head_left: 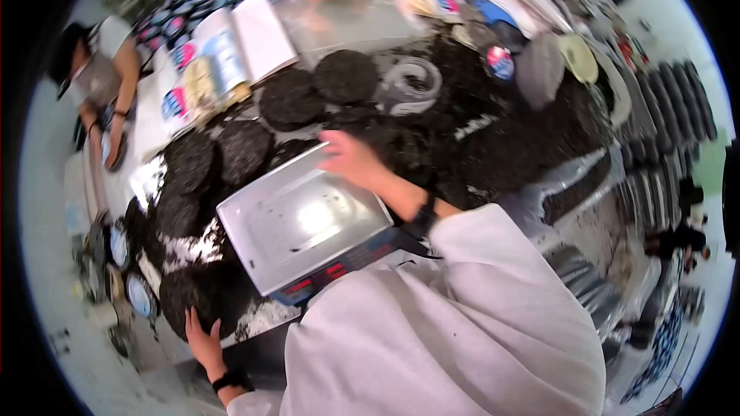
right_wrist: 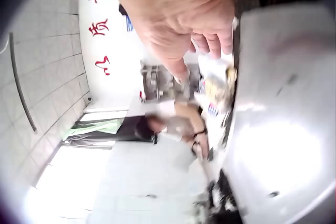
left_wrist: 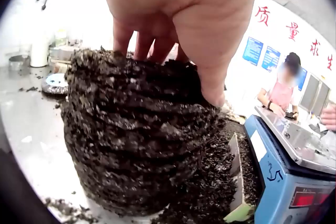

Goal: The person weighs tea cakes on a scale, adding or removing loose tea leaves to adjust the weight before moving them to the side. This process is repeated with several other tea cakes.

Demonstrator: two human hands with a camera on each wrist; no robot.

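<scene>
A tall stack of dark, flaky round discs [head_left: 193, 289] stands left of a scale; in the left wrist view the stack [left_wrist: 136, 134] fills the middle. My left hand [head_left: 206, 345] rests on its top edge, fingers spread; in the left wrist view the hand [left_wrist: 184, 19] has its thumb at the rim and its fingertips partly hidden behind the top. The scale's metal tray [head_left: 308, 216] holds only small dark flecks. My right hand [head_left: 354, 160] is at the tray's far edge with relaxed fingers, holding nothing; contact is unclear. The right wrist view shows this hand [right_wrist: 184, 19] beside the tray [right_wrist: 283, 113].
More dark discs [head_left: 289, 98] lie beyond and left of the scale, with loose dark flakes [head_left: 501, 146] to the right. A roll of clear tape or film [head_left: 410, 86] and printed bags [head_left: 223, 50] are farther back. Two other people work at the far and left sides.
</scene>
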